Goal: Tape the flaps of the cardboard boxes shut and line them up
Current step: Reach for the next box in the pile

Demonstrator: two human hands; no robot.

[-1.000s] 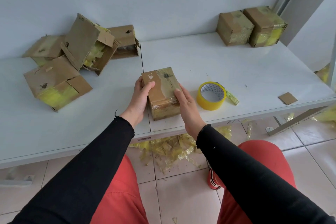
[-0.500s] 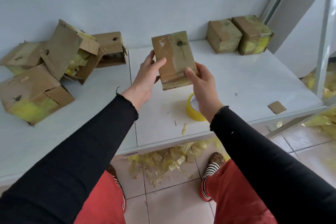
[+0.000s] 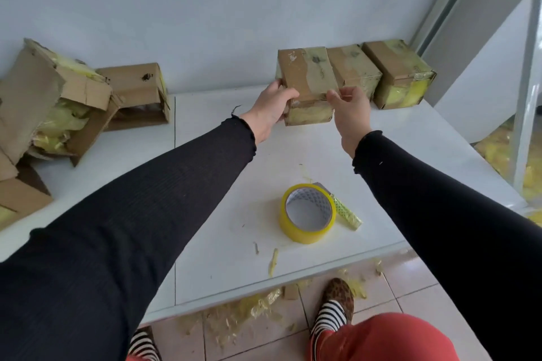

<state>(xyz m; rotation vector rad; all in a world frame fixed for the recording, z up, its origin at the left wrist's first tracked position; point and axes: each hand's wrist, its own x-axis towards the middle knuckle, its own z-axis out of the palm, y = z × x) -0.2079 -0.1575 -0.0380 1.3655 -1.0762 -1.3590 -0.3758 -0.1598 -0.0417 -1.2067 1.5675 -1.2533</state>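
Brown cardboard, sealed with yellowish tape: a small taped box [image 3: 308,82] sits at the back of the white counter [image 3: 396,138], touching the left end of two other taped cardboard boxes [image 3: 381,73] lined up along the wall. The left hand [image 3: 271,108] grips its left side, fingers curled around it; the right hand [image 3: 349,110] pinches its front right corner. A yellow tape roll [image 3: 308,212] lies nearer, and open untaped boxes [image 3: 73,102] are heaped at left.

The held box [image 3: 306,79] sits at the table [image 3: 228,243] rear, directly left of two taped boxes [image 3: 381,73] in a row along the wall. The left hand [image 3: 271,110] and right hand [image 3: 350,114] flank it. The tape roll [image 3: 308,215] lies nearer the front edge. Open boxes [image 3: 73,102] lie piled at the far left.
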